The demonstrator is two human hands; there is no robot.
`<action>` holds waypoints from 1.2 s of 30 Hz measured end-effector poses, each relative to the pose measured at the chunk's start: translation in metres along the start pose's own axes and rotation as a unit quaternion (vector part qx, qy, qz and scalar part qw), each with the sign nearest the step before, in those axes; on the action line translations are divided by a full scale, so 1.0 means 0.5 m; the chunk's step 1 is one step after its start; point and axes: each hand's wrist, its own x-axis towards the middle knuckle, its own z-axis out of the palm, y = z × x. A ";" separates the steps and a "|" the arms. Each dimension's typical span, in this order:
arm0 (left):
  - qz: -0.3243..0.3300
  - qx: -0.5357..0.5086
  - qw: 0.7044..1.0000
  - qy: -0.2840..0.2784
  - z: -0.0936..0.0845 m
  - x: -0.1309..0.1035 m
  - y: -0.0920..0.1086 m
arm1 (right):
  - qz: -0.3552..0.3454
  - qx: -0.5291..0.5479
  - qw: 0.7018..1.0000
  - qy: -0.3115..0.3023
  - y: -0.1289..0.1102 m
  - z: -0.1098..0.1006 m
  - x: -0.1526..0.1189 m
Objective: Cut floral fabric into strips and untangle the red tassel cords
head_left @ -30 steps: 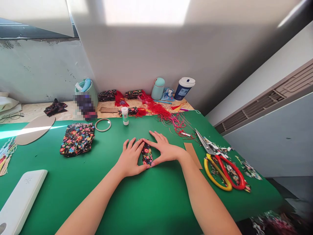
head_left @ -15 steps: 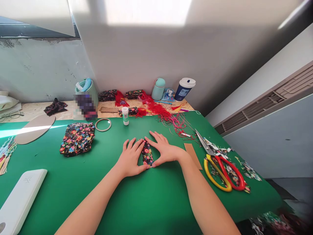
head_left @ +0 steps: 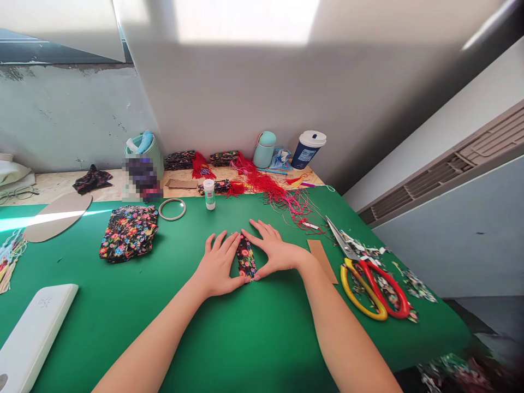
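Observation:
A narrow black floral strip (head_left: 246, 258) lies flat on the green table cover (head_left: 245, 338), between my two hands. My left hand (head_left: 219, 265) rests at its left side, fingers spread, with fingertips at the upper edge and the thumb at the lower end. On the other side, my right hand (head_left: 275, 250) is spread too, its index finger near the top corner and its thumb at the bottom corner. Both hands touch the strip's edges without gripping it.
Large scissors (head_left: 374, 289) and fabric scraps lie at the right, beside a brown card strip (head_left: 322, 261). Ahead stand a glue stick (head_left: 209, 195), a tape ring (head_left: 172, 209) and folded floral cloth (head_left: 129, 233). A white power bank (head_left: 39, 333) is at the left.

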 end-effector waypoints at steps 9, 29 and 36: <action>-0.014 -0.006 1.000 -0.017 -0.007 -0.002 -0.007 | 0.006 0.002 1.000 -0.007 -0.005 -0.003 -0.002; -0.047 0.011 0.999 0.023 -0.027 -0.003 -0.030 | -0.001 0.001 1.000 0.006 -0.006 -0.002 -0.002; -0.045 0.035 0.998 0.009 -0.008 0.005 -0.015 | 0.005 0.010 1.000 0.006 -0.009 -0.005 -0.004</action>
